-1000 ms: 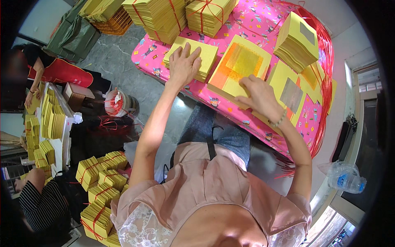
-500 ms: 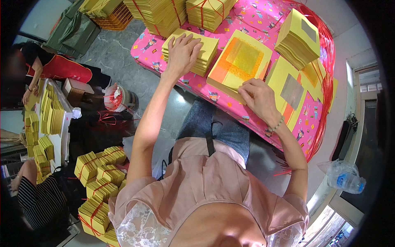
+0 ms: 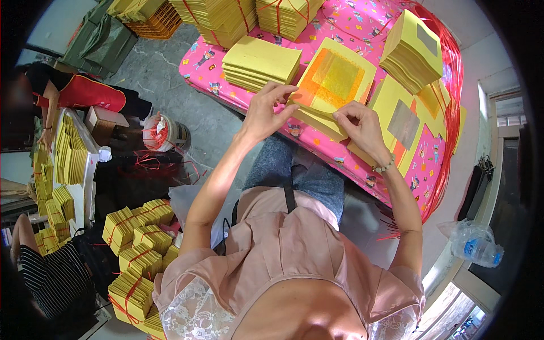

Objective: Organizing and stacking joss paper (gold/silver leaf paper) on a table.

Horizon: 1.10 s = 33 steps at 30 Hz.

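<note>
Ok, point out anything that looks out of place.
Some loose red strands straggle outside the pale bucket, slightly untidy since others are gathered inside it. The orange-printed yellow stack shows no obvious damage.

Pink patterned table [image 3: 199, 72] under an orange-printed stack [image 3: 334, 79], other yellow stacks [image 3: 262, 59], tied bundles [image 3: 288, 21], red strands [image 3: 455, 76].

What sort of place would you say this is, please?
It looks like a small paper-packing workshop: yellow paper stacks cover part of a pink-covered table, red-tied bundles are piled nearby, and another person has a hand beside more stacks.
</note>
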Available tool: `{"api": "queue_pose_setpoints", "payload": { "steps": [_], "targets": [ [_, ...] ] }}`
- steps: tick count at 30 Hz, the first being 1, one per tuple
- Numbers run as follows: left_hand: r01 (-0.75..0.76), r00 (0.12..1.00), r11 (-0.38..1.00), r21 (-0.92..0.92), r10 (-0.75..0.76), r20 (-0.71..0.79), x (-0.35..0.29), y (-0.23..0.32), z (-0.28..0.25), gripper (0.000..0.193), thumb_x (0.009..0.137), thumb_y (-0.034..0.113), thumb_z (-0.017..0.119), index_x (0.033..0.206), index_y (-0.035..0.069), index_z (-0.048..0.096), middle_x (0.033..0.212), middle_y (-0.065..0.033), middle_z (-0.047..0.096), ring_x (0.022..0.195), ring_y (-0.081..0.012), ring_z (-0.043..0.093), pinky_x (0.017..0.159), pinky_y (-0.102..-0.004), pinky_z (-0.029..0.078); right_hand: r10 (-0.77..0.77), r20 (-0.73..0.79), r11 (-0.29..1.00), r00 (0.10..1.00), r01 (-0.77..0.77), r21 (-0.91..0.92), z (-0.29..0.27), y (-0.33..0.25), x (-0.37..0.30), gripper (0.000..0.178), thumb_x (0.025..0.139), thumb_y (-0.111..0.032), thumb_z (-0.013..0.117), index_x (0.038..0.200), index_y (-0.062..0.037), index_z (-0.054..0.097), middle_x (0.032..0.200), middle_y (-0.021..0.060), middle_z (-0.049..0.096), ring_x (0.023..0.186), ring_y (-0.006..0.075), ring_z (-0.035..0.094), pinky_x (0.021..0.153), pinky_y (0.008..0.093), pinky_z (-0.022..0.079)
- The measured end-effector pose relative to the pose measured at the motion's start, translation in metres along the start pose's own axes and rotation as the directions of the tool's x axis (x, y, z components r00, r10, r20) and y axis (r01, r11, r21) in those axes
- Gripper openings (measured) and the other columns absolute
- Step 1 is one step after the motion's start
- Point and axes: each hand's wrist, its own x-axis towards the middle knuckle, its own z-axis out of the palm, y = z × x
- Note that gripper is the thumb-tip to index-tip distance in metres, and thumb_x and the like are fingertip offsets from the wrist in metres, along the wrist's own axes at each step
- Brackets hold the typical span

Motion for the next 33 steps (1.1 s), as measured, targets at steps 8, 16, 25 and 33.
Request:
{"api": "queue_pose_setpoints", "payload": {
  "steps": [8,16,25,33],
  "targets": [
    [0.042,0.999,0.998,-0.039,-0.041,0.024,-0.001,-0.007,0.009,0.036,0.084,0.008,0.075,0.119,0.004,0.067,0.1,-0.0116,0.063,0.08,-0.0224,0.065,0.072,-0.0323,0.054,0.071,0.03,0.996,0.997,-0.073,0.052,0.0,0.004,0.002,0.022,0.089,-0.02,0.07,0.088,0.0019,0.073,0.079,0.0095,0.066,0.068,0.0177,0.063,0.063,0.0311,0.048],
    [-0.029,1.0,1.0,-0.002,0.029,-0.008,0.003,0.006,0.008,0.036,0.081,0.01,0.077,0.115,0.006,0.068,0.103,-0.0106,0.064,0.093,-0.0265,0.063,0.081,-0.0371,0.053,0.051,0.016,0.998,0.999,-0.052,0.043,-0.001,0.004,0.002,0.022,0.09,-0.02,0.07,0.089,0.002,0.072,0.079,0.0098,0.065,0.068,0.0177,0.063,0.063,0.0312,0.048],
    [-0.367,0.923,0.845,0.389,0.279,0.264,0.027,0.009,0.014,0.014,0.083,0.016,0.071,0.096,0.012,0.068,0.091,-0.0024,0.066,0.091,-0.0219,0.062,0.087,-0.0375,0.042,0.032,-0.002,0.999,0.999,-0.032,0.04,0.0,-0.003,-0.003,0.023,0.089,-0.022,0.071,0.093,0.0009,0.071,0.079,0.0117,0.064,0.071,0.0218,0.065,0.064,0.0337,0.05],
    [-0.351,0.912,0.854,0.384,0.219,0.347,0.056,0.025,0.011,0.029,0.082,0.014,0.071,0.11,0.012,0.066,0.101,-0.0071,0.066,0.099,-0.024,0.062,0.092,-0.0415,0.042,-0.08,-0.115,0.991,0.99,0.066,-0.118,-0.018,-0.009,0.007,0.021,0.091,-0.022,0.067,0.101,-0.0033,0.067,0.087,0.0148,0.068,0.081,0.0319,0.069,0.073,0.039,0.054]
  ]
}}
